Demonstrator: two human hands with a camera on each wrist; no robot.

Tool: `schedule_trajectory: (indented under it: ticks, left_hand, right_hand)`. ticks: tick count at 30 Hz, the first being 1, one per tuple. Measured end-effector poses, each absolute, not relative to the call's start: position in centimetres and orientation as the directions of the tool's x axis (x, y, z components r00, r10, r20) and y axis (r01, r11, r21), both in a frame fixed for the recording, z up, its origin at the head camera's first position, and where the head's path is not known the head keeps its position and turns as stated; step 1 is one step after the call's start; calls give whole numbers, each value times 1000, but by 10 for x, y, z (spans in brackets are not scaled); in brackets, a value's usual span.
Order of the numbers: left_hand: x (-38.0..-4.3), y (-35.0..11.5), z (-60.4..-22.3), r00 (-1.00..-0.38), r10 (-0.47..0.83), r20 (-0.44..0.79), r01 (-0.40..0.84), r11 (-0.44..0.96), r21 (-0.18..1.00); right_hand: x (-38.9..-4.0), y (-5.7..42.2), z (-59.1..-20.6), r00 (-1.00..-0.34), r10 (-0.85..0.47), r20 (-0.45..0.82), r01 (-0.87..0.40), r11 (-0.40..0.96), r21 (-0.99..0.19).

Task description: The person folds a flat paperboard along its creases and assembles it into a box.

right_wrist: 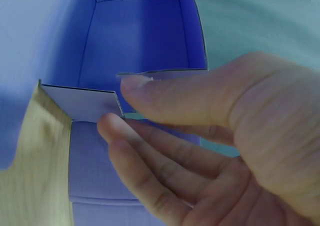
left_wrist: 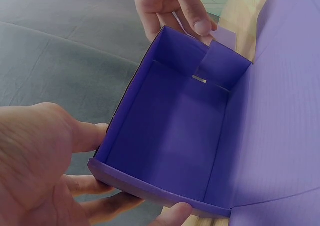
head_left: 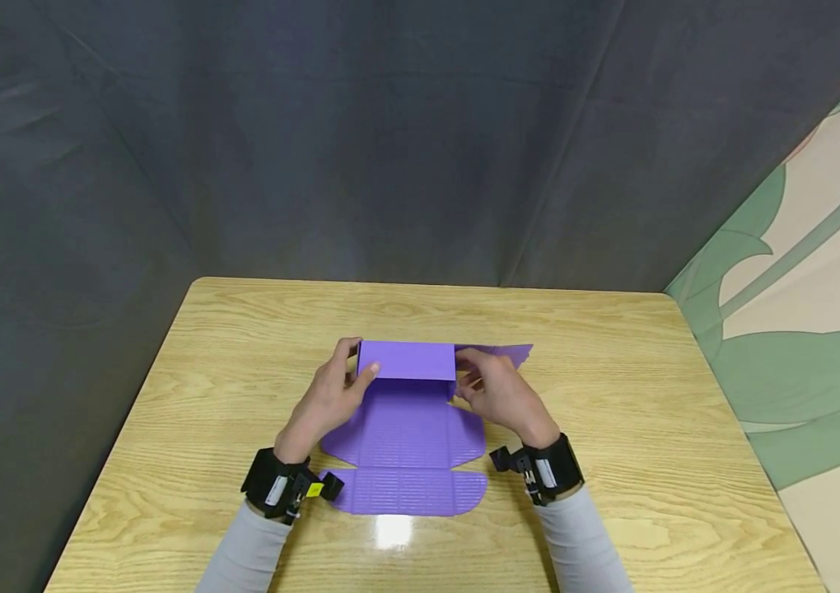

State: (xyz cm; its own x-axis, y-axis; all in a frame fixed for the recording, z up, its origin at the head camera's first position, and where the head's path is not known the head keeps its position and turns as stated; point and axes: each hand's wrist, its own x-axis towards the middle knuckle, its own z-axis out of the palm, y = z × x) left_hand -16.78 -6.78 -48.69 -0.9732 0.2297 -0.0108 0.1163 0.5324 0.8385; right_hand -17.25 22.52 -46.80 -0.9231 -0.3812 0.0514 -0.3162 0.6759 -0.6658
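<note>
A purple cardboard box (head_left: pixel 407 361), partly folded up, stands on its side with its open tray facing the person. Its ribbed lid panel (head_left: pixel 403 428) lies flat toward them, rounded flaps spread. At the left end my left hand (head_left: pixel 325 401) grips the box, thumb on one face and fingers round the closed end wall. My right hand (head_left: pixel 500 397) holds the right end, its thumb along the edge of one end flap (right_wrist: pixel 172 74) and fingertips at the other flap (right_wrist: pixel 85 101). A small gap shows between these flaps. Beyond them, an unfolded side panel (head_left: pixel 518 352) sticks out to the right.
The box sits on a wood-grain table (head_left: pixel 650 428). A dark curtain (head_left: pixel 390 148) hangs behind the table's far edge. On the right is a floral-patterned cloth (head_left: pixel 820 329). Black wrist cameras (head_left: pixel 287 484) are strapped on both wrists.
</note>
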Motion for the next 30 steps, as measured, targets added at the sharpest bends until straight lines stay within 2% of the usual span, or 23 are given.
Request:
schedule_trajectory:
  ticks: [6,19,22,25,30]
  left_hand:
    - [-168,-68,-487,-973,228,-14,113,532,839]
    - [-167,-67,-486,-975,220,-17,106,532,840]
    - [-167,-66,-486,-975,222,-17,106,532,840]
    - [-167,-66,-486,-975,222,-16,107,529,842]
    - [-167,-67,-487,-975,221,-11,110,526,843]
  right_hand:
    - [-170,221,-465,-913,-404,49,-324,648,-690]
    - [-167,219,-462,-932,-361,25,-287,698,-656]
    - [-167,220,-462,-925,-368,98,-347,711,-612]
    - [-166,221,-461,-919,-333,212,-395,762,-514]
    - [-166,219,-465,-895,-238,378,-365,877,-312]
